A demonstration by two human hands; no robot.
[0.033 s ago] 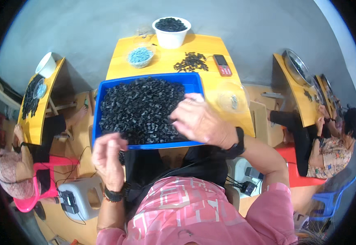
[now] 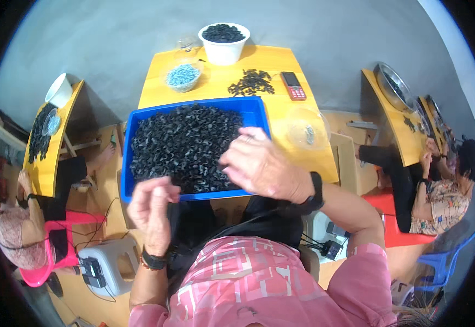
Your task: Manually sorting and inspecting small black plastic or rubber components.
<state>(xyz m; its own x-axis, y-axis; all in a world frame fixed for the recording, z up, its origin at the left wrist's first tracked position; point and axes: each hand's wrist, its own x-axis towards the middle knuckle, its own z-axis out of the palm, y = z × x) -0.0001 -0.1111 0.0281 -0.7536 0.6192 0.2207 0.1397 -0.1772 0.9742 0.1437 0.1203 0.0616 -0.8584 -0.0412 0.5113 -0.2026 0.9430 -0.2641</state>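
A blue tray (image 2: 256, 111) in front of me holds a large heap of small black curved pieces (image 2: 185, 141). My left hand (image 2: 153, 210) is at the tray's near left edge, thumb and fingers drawn together; anything between them is too small and blurred to make out. Over the right part of the heap is my right hand (image 2: 265, 166), its fingers curled down at the black pieces. What the right fingertips hold, if anything, cannot be made out.
Beyond the tray, a yellow table (image 2: 210, 92) carries a white bucket (image 2: 224, 52) of black pieces, a bowl of light-blue sticks (image 2: 183, 76), loose black pieces (image 2: 251, 82), a red phone (image 2: 293, 86) and a clear bowl (image 2: 308, 131). People sit at tables left and right.
My left hand has shifted a little to the right along the tray's near edge. My right hand has moved slightly left over the heap. The whole view has shifted slightly.
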